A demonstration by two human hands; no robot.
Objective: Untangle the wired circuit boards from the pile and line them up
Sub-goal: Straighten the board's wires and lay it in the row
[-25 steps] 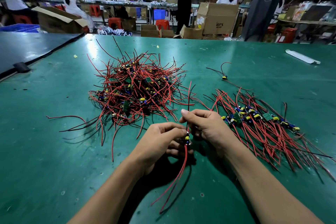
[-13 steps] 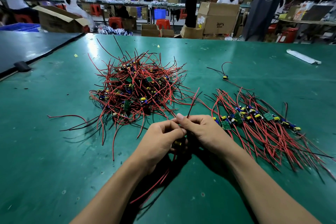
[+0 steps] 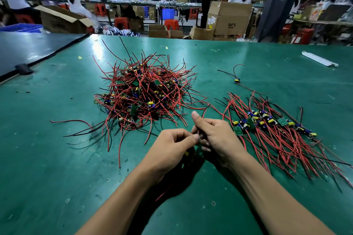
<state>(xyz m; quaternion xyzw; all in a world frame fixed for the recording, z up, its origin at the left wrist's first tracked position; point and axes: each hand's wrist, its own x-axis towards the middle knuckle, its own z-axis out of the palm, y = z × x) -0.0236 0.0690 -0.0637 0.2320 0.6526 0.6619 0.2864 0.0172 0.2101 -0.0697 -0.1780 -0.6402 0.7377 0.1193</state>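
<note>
A tangled pile [image 3: 145, 93] of small circuit boards with red and black wires lies mid-table. To its right, a row of boards [image 3: 267, 120] lies side by side, wires fanned toward me. One wired circuit board is held between both hands, mostly hidden; a yellow part [image 3: 186, 153] peeks out under my left hand [image 3: 170, 150]. My left hand pinches it at the fingertips. My right hand [image 3: 215, 137] grips its red wires [image 3: 204, 113], which rise past the thumb. Its other wires [image 3: 164, 193] trail below my left wrist.
A lone wired board [image 3: 237, 80] lies behind the row. A white strip [image 3: 319, 59] rests at the far right on the green mat [image 3: 57, 158]. A darker table [image 3: 28, 47] adjoins at left. Cardboard boxes and workers fill the background.
Both hands have drawn closer together around the board, hiding it. The upper wires slid further into my right hand and the lower wires now trail under my left wrist.
</note>
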